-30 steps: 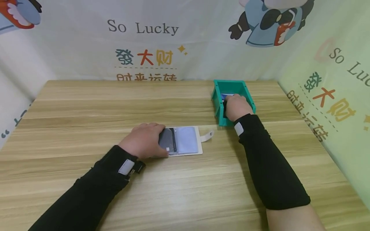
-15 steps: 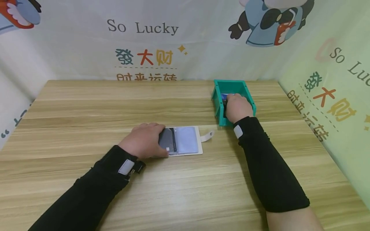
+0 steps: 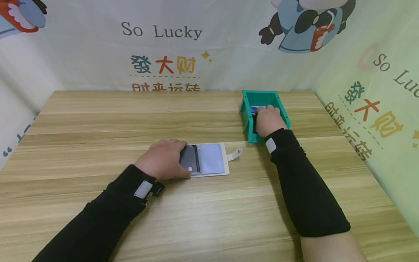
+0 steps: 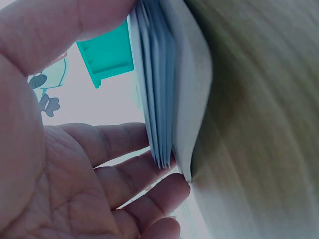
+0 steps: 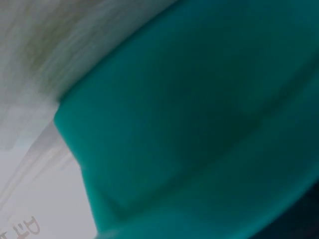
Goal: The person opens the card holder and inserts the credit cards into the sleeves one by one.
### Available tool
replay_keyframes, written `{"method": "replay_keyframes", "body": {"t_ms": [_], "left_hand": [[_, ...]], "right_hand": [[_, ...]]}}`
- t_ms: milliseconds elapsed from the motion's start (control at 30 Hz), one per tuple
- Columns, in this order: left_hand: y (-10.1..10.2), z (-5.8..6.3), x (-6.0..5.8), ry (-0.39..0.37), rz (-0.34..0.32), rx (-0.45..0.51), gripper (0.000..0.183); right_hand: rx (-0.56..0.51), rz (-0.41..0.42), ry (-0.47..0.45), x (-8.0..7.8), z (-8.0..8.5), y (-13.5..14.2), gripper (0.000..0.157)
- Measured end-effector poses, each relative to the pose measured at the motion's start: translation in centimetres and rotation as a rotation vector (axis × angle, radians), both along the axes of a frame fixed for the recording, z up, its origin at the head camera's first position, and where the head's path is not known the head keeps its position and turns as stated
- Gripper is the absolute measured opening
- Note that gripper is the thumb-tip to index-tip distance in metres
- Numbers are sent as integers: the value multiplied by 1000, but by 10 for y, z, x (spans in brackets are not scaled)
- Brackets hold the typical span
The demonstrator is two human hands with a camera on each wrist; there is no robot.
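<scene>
An open card holder point(image 3: 212, 159) with clear sleeves and a white cover lies on the table, a dark card point(image 3: 190, 160) in its left sleeve. My left hand point(image 3: 162, 159) grips the holder's left end. In the left wrist view, its thumb is above and its fingers curl against the edges of the stacked sleeves point(image 4: 159, 94). Farther right, my right hand point(image 3: 270, 122) reaches into a green bin point(image 3: 262, 98), its fingertips hidden. Beside that hand, part of a blue card point(image 3: 256, 109) and something black show inside. The bin's wall point(image 5: 164, 99) fills most of the right wrist view.
A white snap strap point(image 3: 234, 154) sticks out from the holder's right side toward the bin. The wood-grain table point(image 3: 147, 116) ends at a printed cloth backdrop point(image 3: 226, 47) behind and at both sides. The bin stands near the table's back right.
The right hand shifts only slightly inside the bin, and its forearm moves a little. The left hand and the card holder stay where they were.
</scene>
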State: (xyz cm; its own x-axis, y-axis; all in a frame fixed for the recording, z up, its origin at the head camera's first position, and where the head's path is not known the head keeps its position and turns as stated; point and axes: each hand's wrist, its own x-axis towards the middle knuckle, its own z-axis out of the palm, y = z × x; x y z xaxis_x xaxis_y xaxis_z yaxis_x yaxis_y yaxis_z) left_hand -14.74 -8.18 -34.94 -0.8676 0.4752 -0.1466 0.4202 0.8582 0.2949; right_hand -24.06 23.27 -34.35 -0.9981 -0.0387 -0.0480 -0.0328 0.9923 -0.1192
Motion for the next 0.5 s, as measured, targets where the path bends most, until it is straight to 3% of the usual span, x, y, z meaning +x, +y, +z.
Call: {"method": "replay_keyframes", "body": {"t_ms": [133,333,500], "left_hand": [[1,1,1,-2,0,-2,93],[1,2,1,2,0,-1,93],[0,0,0,6,-2,0,93]], "right_hand": [[-22,-25,42,1,0,-1,33],[-2,-39,143,3,-1,-3,20],[-22,-37,159,8,4,-3,17]]}}
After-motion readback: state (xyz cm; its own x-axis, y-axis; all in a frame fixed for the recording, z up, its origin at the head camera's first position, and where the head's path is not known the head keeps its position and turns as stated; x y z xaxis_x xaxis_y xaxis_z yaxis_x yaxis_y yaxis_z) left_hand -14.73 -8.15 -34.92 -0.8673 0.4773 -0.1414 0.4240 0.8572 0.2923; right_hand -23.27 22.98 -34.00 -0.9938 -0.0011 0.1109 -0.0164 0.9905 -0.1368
